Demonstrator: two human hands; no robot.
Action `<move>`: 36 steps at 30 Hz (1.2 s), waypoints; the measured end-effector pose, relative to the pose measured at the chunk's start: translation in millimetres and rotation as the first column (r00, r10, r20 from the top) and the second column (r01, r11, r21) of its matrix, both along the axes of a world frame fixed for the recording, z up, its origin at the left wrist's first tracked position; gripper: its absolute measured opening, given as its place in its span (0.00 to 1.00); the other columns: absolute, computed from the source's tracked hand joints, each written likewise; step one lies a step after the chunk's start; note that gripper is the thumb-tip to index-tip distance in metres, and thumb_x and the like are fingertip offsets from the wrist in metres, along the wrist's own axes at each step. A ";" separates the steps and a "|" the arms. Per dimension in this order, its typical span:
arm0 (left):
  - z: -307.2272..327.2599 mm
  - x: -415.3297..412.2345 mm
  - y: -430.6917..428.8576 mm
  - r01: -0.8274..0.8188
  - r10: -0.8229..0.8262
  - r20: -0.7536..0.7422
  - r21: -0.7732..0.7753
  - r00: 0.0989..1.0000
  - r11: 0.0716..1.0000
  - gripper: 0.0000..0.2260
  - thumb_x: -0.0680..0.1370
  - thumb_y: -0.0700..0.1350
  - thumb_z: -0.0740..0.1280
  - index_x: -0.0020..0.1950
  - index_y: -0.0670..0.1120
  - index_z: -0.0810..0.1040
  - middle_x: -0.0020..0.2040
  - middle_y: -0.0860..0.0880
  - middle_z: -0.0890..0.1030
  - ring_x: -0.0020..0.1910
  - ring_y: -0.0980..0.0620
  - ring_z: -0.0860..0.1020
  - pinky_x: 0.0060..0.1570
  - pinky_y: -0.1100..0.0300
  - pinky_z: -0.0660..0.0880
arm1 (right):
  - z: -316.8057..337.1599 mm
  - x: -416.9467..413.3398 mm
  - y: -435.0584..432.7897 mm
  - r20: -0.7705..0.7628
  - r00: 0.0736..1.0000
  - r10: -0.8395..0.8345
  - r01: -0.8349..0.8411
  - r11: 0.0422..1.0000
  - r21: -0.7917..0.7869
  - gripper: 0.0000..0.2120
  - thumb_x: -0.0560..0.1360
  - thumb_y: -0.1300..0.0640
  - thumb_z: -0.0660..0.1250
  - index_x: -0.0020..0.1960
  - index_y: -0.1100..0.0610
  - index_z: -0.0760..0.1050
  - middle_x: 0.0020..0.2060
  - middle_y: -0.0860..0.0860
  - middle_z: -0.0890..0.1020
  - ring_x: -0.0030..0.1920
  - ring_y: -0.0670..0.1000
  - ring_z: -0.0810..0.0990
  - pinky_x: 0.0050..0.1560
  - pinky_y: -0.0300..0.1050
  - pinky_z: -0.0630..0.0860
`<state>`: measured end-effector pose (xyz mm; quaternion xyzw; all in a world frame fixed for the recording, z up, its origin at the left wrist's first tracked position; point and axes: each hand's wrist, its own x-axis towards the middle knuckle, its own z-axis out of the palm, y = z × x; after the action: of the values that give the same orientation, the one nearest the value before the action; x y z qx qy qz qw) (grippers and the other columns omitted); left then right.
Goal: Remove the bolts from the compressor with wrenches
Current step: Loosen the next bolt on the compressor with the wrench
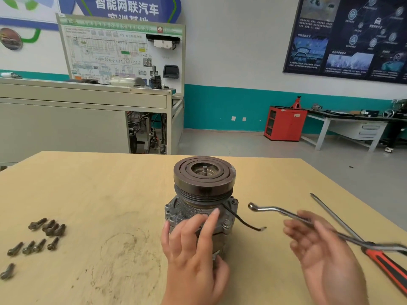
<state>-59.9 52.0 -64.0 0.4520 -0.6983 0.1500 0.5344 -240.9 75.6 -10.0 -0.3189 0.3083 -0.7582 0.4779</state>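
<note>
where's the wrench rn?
Head view: the wrench is right of the compressor, its shaft passing the right hand, with the screwdriver just beyond.

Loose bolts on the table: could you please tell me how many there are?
9 bolts: four bunched on the table's left, four in a row just nearer, one alone at the near-left edge. The bunch overlaps, so another may be hidden.
</note>
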 end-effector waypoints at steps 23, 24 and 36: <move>-0.8 -0.3 -1.2 -0.078 0.082 0.095 -0.045 0.992 0.996 0.29 0.62 0.45 0.59 0.63 0.59 0.72 0.58 0.50 0.69 0.54 0.47 0.69 0.64 0.38 0.58 | 14.7 4.9 -60.0 -0.103 0.964 0.244 -0.219 0.954 0.206 0.17 0.78 0.58 0.52 0.40 0.62 0.77 0.20 0.49 0.66 0.20 0.44 0.61 0.20 0.35 0.61; 0.0 0.5 -0.9 -0.075 0.078 0.096 -0.036 0.992 0.997 0.30 0.62 0.46 0.60 0.64 0.58 0.71 0.58 0.50 0.69 0.54 0.48 0.69 0.64 0.39 0.58 | 16.7 3.4 -60.0 -0.018 0.972 0.234 -0.229 0.961 0.156 0.18 0.77 0.58 0.53 0.37 0.61 0.78 0.20 0.49 0.66 0.20 0.44 0.62 0.20 0.35 0.62; -1.9 1.0 -1.0 -0.065 0.065 0.072 -0.007 0.995 0.998 0.29 0.62 0.51 0.61 0.63 0.53 0.71 0.59 0.52 0.70 0.56 0.49 0.69 0.68 0.41 0.52 | -13.5 26.6 38.1 -0.350 0.929 0.117 -0.109 0.993 0.042 0.18 0.63 0.52 0.76 0.49 0.60 0.78 0.44 0.56 0.86 0.48 0.55 0.84 0.28 0.41 0.78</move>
<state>-58.9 51.0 -65.9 0.4673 -0.7018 0.1853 0.5047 -214.3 113.7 -23.6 -0.4614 0.3781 -0.6568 0.4614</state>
